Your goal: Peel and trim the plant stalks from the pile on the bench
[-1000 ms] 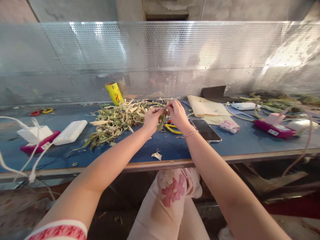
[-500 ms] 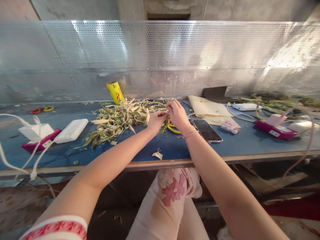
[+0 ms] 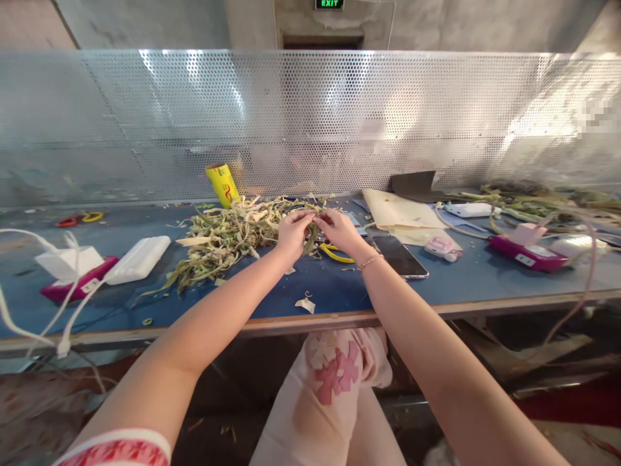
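Perforated screen [image 3: 257, 129] stands along far side of blue table [image 3: 252, 298]. At left, purple socket [image 3: 63, 290] bears white block [image 3: 72, 263]; white case [image 3: 138, 259] near it. Yellow tube [image 3: 223, 186] tilts behind plant heap [image 3: 233, 236]. Left hand [image 3: 292, 233] at heap's right end, fingers nearly closed, pinching leaf [image 3: 310, 243]. Right hand [image 3: 338, 230] just beside, thumb and fingers drawn together on same leaf; exact contact hidden. Yellow handle [image 3: 340, 257] nearer. Farther right: phone [image 3: 400, 257], paper [image 3: 400, 210] behind, pink case [image 3: 442, 247], stalks [image 3: 514, 197] at far right.
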Demonstrator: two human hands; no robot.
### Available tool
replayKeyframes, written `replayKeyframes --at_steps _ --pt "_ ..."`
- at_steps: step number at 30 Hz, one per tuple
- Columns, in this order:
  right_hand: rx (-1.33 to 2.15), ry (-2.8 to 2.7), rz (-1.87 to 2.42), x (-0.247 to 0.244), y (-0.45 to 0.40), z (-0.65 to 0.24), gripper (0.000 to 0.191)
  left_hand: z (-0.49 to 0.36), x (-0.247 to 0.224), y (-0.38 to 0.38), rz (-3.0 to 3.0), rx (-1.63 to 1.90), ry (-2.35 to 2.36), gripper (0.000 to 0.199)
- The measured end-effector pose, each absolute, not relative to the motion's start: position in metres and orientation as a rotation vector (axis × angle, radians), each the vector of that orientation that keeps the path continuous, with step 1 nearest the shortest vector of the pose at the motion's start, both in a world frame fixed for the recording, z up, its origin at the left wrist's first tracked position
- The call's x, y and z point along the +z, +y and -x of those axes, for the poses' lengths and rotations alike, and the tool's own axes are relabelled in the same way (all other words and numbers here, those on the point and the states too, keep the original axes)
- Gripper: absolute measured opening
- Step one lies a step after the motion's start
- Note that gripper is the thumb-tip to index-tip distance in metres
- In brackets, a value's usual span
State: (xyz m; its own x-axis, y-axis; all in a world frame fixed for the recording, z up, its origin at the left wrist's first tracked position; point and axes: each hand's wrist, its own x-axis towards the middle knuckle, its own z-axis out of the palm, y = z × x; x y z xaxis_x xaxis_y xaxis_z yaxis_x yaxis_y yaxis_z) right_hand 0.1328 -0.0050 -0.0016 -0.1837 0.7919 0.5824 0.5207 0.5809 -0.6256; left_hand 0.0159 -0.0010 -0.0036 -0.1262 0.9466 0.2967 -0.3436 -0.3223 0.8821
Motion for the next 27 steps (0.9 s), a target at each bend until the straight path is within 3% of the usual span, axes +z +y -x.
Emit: replayKeyframes --at_steps 10,27 --pt "0.239 -1.668 0.902 -0.0052 -0.0004 -0.1305 0.024 -0.0167 -0.0016 -0.0018 -1.091 1.597 0.744 0.004" --pt "-0.134 -1.872 0.798 -0.0068 -0.0032 -0.1328 0.029 -0.0125 -0.0021 0.0041 -0.949 1.602 0.706 0.004"
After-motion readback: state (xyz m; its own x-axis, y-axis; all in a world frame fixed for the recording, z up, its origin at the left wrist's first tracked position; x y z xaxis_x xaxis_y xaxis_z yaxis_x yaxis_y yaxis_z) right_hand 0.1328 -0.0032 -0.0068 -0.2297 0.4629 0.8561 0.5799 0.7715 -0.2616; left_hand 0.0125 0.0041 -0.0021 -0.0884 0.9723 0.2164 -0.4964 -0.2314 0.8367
